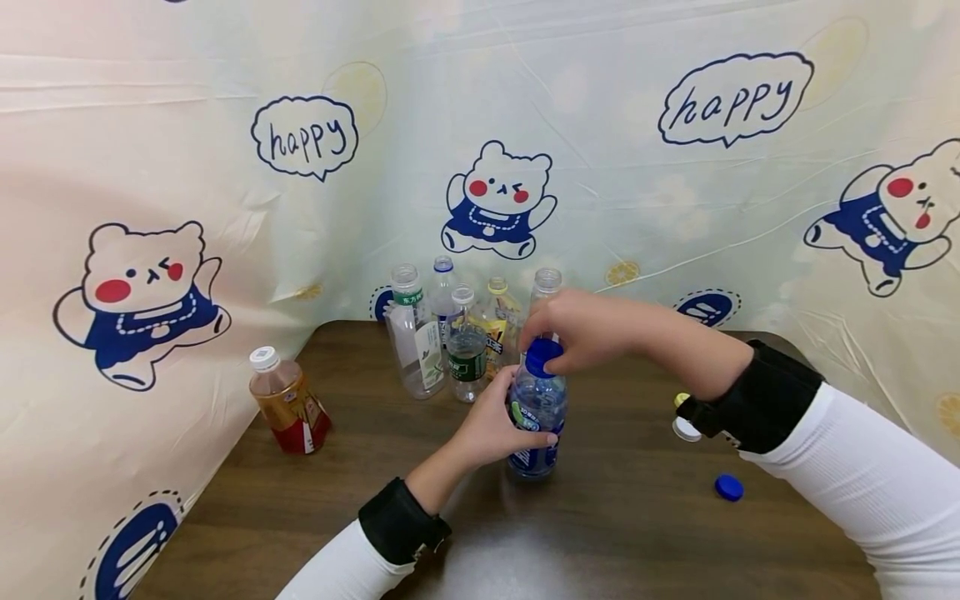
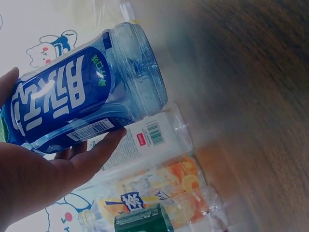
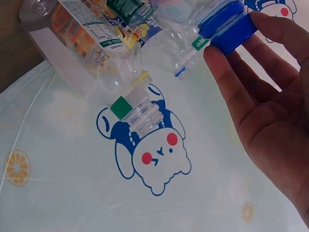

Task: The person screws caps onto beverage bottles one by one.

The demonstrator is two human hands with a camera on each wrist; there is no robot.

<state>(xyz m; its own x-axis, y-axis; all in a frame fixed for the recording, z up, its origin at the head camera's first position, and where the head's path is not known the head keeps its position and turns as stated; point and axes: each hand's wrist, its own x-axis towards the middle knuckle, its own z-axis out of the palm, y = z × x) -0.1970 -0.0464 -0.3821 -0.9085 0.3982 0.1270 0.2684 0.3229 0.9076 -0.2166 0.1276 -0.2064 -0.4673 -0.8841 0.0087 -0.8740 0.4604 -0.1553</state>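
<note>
A clear plastic drink bottle (image 1: 536,408) with a blue label stands upright on the brown table in the head view. My left hand (image 1: 491,429) grips its body from the left, thumb across the front; in the left wrist view the fingers curl under the blue label (image 2: 63,96). At the bottle's mouth sits a blue cap (image 1: 542,357). My right hand (image 1: 585,329) pinches that cap from above. The right wrist view shows thumb and fingertips on the edge of the blue cap (image 3: 235,31); whether it is tight on the neck, I cannot tell.
Behind stand several uncapped bottles, among them a green-labelled bottle (image 1: 467,354) and a tall clear bottle (image 1: 415,342). A white-capped bottle (image 1: 291,408) is at the left edge. On the right lie a loose blue cap (image 1: 728,487), a white cap (image 1: 686,429) and a yellow cap (image 1: 681,399).
</note>
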